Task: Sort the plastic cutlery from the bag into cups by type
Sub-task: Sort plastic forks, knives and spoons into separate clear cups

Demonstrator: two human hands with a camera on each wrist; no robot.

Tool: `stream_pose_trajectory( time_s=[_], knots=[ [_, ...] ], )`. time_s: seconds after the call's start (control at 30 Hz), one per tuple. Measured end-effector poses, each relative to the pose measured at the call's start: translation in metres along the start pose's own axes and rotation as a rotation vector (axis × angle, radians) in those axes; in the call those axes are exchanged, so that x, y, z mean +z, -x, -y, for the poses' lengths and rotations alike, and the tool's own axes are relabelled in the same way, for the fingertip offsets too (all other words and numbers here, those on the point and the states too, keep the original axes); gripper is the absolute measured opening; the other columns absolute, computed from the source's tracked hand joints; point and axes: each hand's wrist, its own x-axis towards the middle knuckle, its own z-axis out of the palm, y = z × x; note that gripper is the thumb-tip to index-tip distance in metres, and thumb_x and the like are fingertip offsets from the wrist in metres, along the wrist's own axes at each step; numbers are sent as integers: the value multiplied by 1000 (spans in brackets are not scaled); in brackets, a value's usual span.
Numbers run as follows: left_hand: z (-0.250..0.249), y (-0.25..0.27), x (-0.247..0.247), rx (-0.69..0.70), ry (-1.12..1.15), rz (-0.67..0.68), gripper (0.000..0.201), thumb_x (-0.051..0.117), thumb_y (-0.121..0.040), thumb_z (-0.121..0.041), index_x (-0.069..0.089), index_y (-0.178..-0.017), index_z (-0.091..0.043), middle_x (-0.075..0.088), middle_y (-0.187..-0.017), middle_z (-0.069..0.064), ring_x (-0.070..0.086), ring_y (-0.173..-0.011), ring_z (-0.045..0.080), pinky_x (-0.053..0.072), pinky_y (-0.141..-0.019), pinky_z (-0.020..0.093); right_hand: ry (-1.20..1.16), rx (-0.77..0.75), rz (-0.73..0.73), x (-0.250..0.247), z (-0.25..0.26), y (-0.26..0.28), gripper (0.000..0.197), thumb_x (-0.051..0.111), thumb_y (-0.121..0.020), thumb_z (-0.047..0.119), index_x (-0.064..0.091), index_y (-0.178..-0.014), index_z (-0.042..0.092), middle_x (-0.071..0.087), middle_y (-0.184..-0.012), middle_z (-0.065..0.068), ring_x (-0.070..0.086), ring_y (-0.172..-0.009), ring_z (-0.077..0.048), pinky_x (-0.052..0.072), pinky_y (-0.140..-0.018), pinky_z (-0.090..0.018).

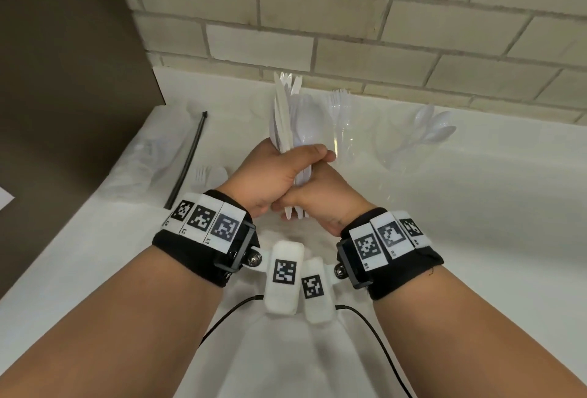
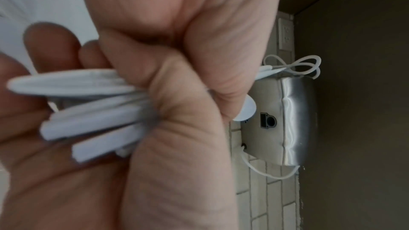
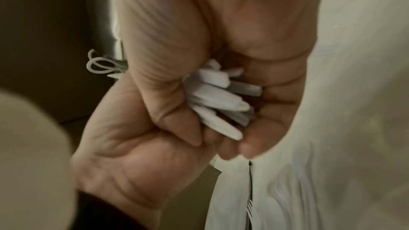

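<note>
left hand (image 1: 273, 175) is gripping a mixed bundle of cutlery (image 1: 292, 118) upright | right hand (image 1: 320, 200) is cupping its handle ends, fingers curled | far right: fork cup (image 1: 346, 130) and spoon cup (image 1: 400, 143) are filling | bag (image 1: 143, 168) near left is holding more | roughly midway.

A wall of pale, cream-coloured brick (image 1: 365, 16) fills the upper part of the head view. Below it a white worktop (image 1: 476, 207) spreads across the frame. A dark brown panel (image 1: 63, 64) stands at the upper left, its lower edge meeting the worktop. The light is soft and even.
</note>
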Motion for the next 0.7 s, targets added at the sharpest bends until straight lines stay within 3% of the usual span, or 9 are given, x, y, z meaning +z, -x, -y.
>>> stream_pose_trajectory(
  time_s=[0.1, 0.17, 0.23, 0.3, 0.37, 0.43, 0.47, 0.57, 0.7],
  knots=[
    [-1, 0, 0, -4, 0, 12, 24, 71, -81, -23, 74, -95, -3, 75, -99, 10, 71, -95, 20, 55, -87, 36, -118, 70, 69, -1, -1, 3, 16, 54, -62, -15, 54, -67, 1, 51, -49, -17, 49, -42, -22, 40, -49, -30],
    [0, 0, -8, -9, 12, 140, 33, 77, -68, -25, 73, -93, -3, 71, -106, 19, 68, -103, 28, 53, -93, 42, -303, 113, 269, -6, -7, 7, 12, 53, -52, -7, 47, -51, 4, 45, -42, -10, 42, -37, -19, 33, -46, -25],
    [1, 3, -13, -28, 41, 325, 28, 77, -64, -23, 72, -87, -7, 70, -110, 18, 66, -108, 29, 52, -95, 41, -402, 171, 459, -10, -11, 8, 14, 55, -49, 0, 45, -50, 9, 45, -42, -6, 43, -37, -16, 35, -42, -20],
    [4, 5, -14, -48, 89, 369, 29, 73, -69, -16, 71, -94, -2, 72, -108, 14, 67, -105, 24, 55, -89, 37, -376, 200, 485, -8, -12, 8, 14, 59, -48, 4, 47, -51, 10, 47, -45, -5, 48, -39, -16, 39, -44, -21],
    [3, 9, -11, -59, 129, 281, 25, 67, -79, -10, 69, -101, 3, 74, -101, 12, 71, -91, 18, 57, -73, 26, -275, 168, 364, -3, -8, 7, 11, 65, -49, 4, 58, -57, 6, 56, -53, -11, 58, -48, -20, 46, -51, -26],
    [3, 10, -7, -55, 200, 169, 18, 58, -88, -8, 69, -98, 3, 75, -90, 10, 72, -71, 14, 54, -54, 21, -63, 110, 226, -2, 1, 6, 16, 69, -61, 10, 67, -76, 6, 66, -73, -16, 66, -68, -24, 55, -60, -34],
    [4, 8, -7, -51, 275, 90, 16, 55, -89, -7, 68, -93, 2, 75, -86, 11, 71, -70, 16, 55, -54, 23, 87, 95, 178, -5, 6, 4, 20, 72, -66, 17, 68, -85, 9, 69, -82, -14, 68, -76, -22, 58, -65, -37],
    [8, -4, -17, -16, 531, -145, 11, 60, -85, -8, 63, -74, -5, 71, -76, 15, 69, -80, 28, 58, -76, 42, 375, 71, -39, -19, 21, 2, 35, 74, -72, 41, 69, -92, 12, 72, -90, -6, 68, -85, -18, 58, -73, -36],
    [14, -7, -23, -65, 410, -244, 20, 66, -83, -8, 58, -65, -9, 49, -52, 6, 49, -48, 21, 49, -58, 33, 134, -119, -428, -29, 38, -2, 31, 75, -76, 41, 61, -74, 12, 60, -70, -1, 55, -64, -13, 46, -61, -29]
  ],
)
